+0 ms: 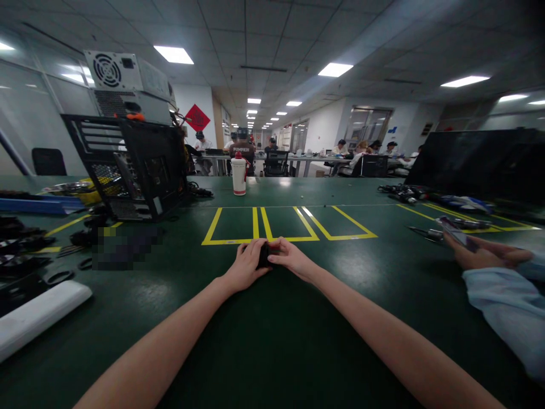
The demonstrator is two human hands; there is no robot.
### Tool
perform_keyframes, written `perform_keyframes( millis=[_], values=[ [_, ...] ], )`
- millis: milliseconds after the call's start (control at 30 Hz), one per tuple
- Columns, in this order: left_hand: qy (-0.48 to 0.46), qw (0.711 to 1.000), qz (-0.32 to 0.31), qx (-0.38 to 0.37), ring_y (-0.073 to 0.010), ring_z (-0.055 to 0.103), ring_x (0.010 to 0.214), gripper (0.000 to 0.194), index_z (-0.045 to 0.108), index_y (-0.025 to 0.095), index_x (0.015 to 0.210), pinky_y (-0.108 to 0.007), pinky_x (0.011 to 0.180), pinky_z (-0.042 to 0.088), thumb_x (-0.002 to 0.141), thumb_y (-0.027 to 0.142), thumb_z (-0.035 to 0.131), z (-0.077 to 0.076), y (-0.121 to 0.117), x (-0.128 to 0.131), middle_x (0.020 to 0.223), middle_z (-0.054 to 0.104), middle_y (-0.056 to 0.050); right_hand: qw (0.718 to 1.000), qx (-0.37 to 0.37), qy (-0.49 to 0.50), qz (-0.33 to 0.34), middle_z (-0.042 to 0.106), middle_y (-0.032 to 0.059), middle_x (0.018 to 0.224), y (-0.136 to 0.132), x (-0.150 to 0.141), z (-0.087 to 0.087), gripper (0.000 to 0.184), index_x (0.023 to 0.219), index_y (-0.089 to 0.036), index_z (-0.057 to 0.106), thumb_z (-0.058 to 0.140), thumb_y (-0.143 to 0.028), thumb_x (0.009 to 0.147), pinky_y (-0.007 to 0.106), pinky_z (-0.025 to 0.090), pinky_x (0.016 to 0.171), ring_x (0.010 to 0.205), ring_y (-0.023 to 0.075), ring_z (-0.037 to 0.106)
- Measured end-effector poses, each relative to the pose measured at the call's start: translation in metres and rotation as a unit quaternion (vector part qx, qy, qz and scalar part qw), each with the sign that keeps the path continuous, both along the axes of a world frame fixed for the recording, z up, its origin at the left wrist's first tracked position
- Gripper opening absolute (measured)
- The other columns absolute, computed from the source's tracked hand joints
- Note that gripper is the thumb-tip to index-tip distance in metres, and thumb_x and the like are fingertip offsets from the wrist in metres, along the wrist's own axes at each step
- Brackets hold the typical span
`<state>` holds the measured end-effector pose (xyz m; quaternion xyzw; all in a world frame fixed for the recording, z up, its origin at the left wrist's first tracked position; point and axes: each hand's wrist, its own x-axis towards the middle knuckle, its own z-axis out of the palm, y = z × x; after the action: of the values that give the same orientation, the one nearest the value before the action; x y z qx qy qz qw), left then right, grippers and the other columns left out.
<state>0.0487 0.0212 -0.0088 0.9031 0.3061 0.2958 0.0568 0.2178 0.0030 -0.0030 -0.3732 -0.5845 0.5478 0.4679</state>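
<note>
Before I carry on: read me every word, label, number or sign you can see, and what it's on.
"PUMPKIN": dark brown fabric beyond the table.
Too small or blurred: markings on the white cylindrical bottle with red cap, red diamond-shaped wall sign and flat yellow tape.
None visible: small black object held by left hand and right hand.

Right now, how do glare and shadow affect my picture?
In the head view, pale glare patches mark the green table; the black object between left grip and right grip shows little detail; the ceiling lights look blown out.
</note>
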Motion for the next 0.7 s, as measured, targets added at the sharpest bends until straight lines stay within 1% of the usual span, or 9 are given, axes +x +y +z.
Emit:
perform_keyframes(
  millis=[67,100,200,300,400,467,567,633,700],
  values=[
    [-0.001,1.0,0.001,-0.004,-0.023,0.034,0.113,0.056,0.022,0.022,0.119,-0.042,0.094,0.022,0.073,0.026,0.055,0.0011,-0.0001,-0.0005,0.12,0.037,-0.008,1.0,0.007,-0.003,0.008,0.055,0.0014,0.092,-0.0017,0.0004,0.0008,0.039,0.09,-0.021,0.05,0.069,-0.023,0.057,0.034,0.039,0.082,0.093,0.0163,0.05],
    [-0.001,1.0,0.001,-0.005,-0.0228,0.034,0.113,0.056,0.022,0.022,0.119,-0.042,0.094,0.022,0.073,0.026,0.054,0.0017,-0.0001,-0.0008,0.12,0.037,-0.008,1.0,0.004,-0.002,0.003,0.055,0.0015,0.092,-0.0019,-0.0002,0.0007,0.036,0.09,-0.021,0.05,0.068,-0.025,0.058,0.034,0.04,0.082,0.092,0.0161,0.051],
    [-0.001,1.0,0.0,-0.007,-0.0225,0.034,0.113,0.058,0.021,0.022,0.12,-0.042,0.095,0.021,0.073,0.026,0.055,0.0032,-0.0001,-0.0016,0.121,0.036,-0.008,0.999,-0.005,-0.001,-0.038,0.056,0.0021,0.09,0.0006,-0.0041,-0.0018,0.028,0.087,-0.021,0.051,0.062,-0.033,0.064,0.034,0.041,0.079,0.087,0.0149,0.052],
    [0.001,1.0,0.003,-0.01,-0.0224,0.033,0.114,0.058,0.02,0.022,0.121,-0.042,0.095,0.021,0.073,0.025,0.054,0.0039,0.0007,-0.0023,0.122,0.035,-0.008,0.998,-0.022,-0.001,-0.063,0.056,0.0029,0.092,0.0051,-0.0072,-0.0048,0.031,0.089,-0.02,0.052,0.062,-0.035,0.063,0.035,0.041,0.079,0.087,0.0157,0.053],
    [0.004,1.0,0.005,-0.014,-0.0223,0.033,0.114,0.058,0.021,0.022,0.12,-0.042,0.096,0.02,0.073,0.025,0.054,0.0045,0.0009,-0.0031,0.122,0.035,-0.008,0.998,-0.033,-0.005,-0.049,0.056,0.0044,0.095,0.006,-0.0064,-0.004,0.033,0.09,-0.018,0.053,0.062,-0.034,0.063,0.036,0.04,0.081,0.09,0.0169,0.052],
    [0.005,1.0,0.005,-0.017,-0.0222,0.033,0.114,0.057,0.021,0.022,0.12,-0.042,0.096,0.021,0.074,0.026,0.054,0.0049,0.0005,-0.0035,0.122,0.035,-0.008,0.999,-0.017,-0.013,-0.031,0.055,0.004,0.097,0.0038,-0.0043,-0.0017,0.033,0.091,-0.019,0.053,0.064,-0.03,0.061,0.036,0.04,0.083,0.092,0.0172,0.051],
    [0.003,1.0,0.007,-0.018,-0.0225,0.034,0.113,0.056,0.022,0.022,0.12,-0.043,0.095,0.021,0.074,0.027,0.053,0.005,-0.0002,-0.0035,0.122,0.035,-0.008,1.0,0.006,-0.015,-0.009,0.054,0.002,0.098,-0.0003,-0.0023,0.0007,0.039,0.092,-0.021,0.051,0.068,-0.023,0.057,0.035,0.04,0.083,0.095,0.0172,0.05],
    [0.0,1.0,0.008,-0.017,-0.0229,0.034,0.113,0.056,0.022,0.022,0.12,-0.043,0.095,0.021,0.074,0.027,0.054,0.0045,-0.0001,-0.0033,0.121,0.036,-0.009,1.0,0.007,-0.012,-0.013,0.054,0.0016,0.095,-0.001,-0.0033,0.0,0.035,0.09,-0.021,0.051,0.067,-0.024,0.059,0.035,0.04,0.082,0.093,0.0165,0.051],
    [0.0,1.0,0.008,-0.016,-0.0232,0.034,0.114,0.056,0.022,0.022,0.12,-0.044,0.095,0.021,0.073,0.027,0.054,0.0038,0.0005,-0.0032,0.122,0.036,-0.009,0.999,0.004,-0.008,-0.033,0.055,0.0013,0.092,0.0004,-0.0058,-0.0021,0.028,0.088,-0.021,0.052,0.063,-0.029,0.064,0.034,0.041,0.081,0.089,0.0152,0.052]
  ],
)
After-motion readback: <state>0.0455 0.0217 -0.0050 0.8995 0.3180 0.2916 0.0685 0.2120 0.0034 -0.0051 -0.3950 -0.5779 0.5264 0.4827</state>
